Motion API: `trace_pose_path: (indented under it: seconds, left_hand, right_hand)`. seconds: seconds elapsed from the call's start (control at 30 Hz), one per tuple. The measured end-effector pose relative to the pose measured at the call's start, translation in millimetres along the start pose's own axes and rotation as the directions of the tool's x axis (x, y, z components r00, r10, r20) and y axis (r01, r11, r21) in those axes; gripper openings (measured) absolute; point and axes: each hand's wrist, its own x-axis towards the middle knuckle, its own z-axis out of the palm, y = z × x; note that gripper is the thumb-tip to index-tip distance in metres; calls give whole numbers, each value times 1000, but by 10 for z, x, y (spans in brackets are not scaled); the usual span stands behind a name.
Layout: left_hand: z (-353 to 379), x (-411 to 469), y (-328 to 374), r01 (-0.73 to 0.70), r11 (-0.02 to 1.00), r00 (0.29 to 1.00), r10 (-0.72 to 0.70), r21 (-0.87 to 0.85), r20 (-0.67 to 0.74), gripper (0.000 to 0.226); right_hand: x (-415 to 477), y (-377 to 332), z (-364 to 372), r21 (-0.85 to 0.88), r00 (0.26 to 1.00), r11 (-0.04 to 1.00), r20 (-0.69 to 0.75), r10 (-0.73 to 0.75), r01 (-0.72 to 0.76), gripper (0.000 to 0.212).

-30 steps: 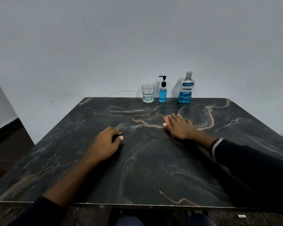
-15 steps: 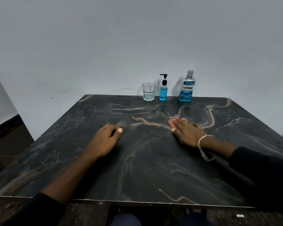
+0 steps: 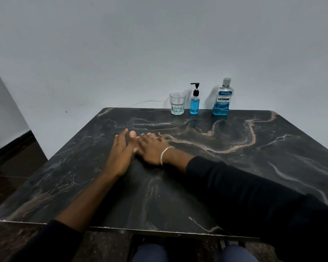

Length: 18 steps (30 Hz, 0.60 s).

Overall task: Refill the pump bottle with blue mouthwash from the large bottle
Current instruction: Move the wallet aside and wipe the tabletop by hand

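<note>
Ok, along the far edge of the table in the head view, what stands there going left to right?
Glass → pump bottle → large mouthwash bottle, all upright and apart from one another. Neither hand touches them.

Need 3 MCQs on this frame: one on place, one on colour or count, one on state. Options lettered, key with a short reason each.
1. Where does the pump bottle stand?
A. between the glass and the large bottle
B. left of the glass
C. at the near table edge

2. What colour is the pump head?
A. white
B. black
C. blue

3. What are the hands doing?
A. left hand grips the pump bottle
B. right hand holds the large bottle
C. both are empty, close together over the table

Key:
1 A, it is the middle of the three along the far edge.
2 B, the pump is black above blue liquid.
3 C, neither hand touches a container.
</note>
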Motion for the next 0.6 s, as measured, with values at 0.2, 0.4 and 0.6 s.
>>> trace_pose_path:
  seconds: [0.2, 0.4, 0.6]
  left_hand:
    - [-10, -41, 23, 22, 1000, 998, -22, -12, -55, 95]
    - [-26, -34, -59, 1, 1000, 1000, -2, -24, -24, 87]
    - [4, -13, -70, -7, 1000, 1000, 7, -16, -3, 83]
  right_hand:
    - [-751, -58, 102, 8, 986, 986, -20, -163, 164, 66]
    - [-1513, 1245, 13, -27, 985, 986, -60, 161, -163, 64]
    - [-1865, 2605, -162, 61, 692, 702, -121, 711, -710, 65]
